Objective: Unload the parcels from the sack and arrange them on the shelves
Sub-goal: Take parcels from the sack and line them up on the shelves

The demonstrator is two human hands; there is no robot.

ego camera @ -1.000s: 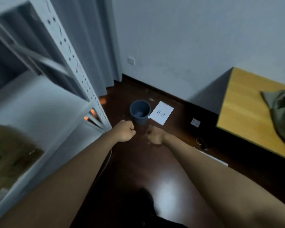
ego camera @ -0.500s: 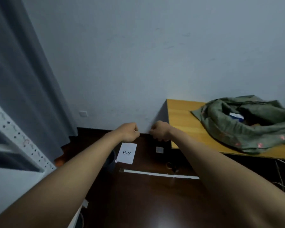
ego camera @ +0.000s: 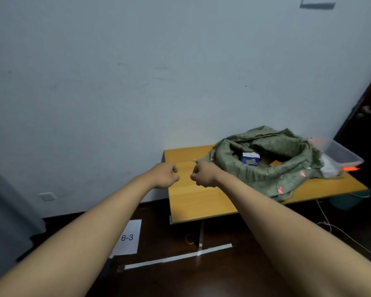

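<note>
A green woven sack [ego camera: 266, 170] lies rolled open on a wooden table [ego camera: 193, 202] against the wall. Inside it I see a blue and white parcel [ego camera: 250, 158] and an orange-brown one [ego camera: 275, 162] beside it. My left hand [ego camera: 166, 175] and my right hand [ego camera: 204, 174] are stretched out in front of me as fists, close together over the table's left part, just left of the sack. Neither hand holds anything. The shelves are out of view.
A clear plastic tub [ego camera: 341, 153] stands behind the sack at the right. A paper sheet marked 6-3 [ego camera: 128, 237] and a white tape line [ego camera: 178, 257] lie on the dark floor. A dark door [ego camera: 366, 129] is at the right, a grey curtain [ego camera: 7, 221] at the left.
My view has swung right and up from the shelf unit to the table and sack. Both fists have stayed together in front of me.
</note>
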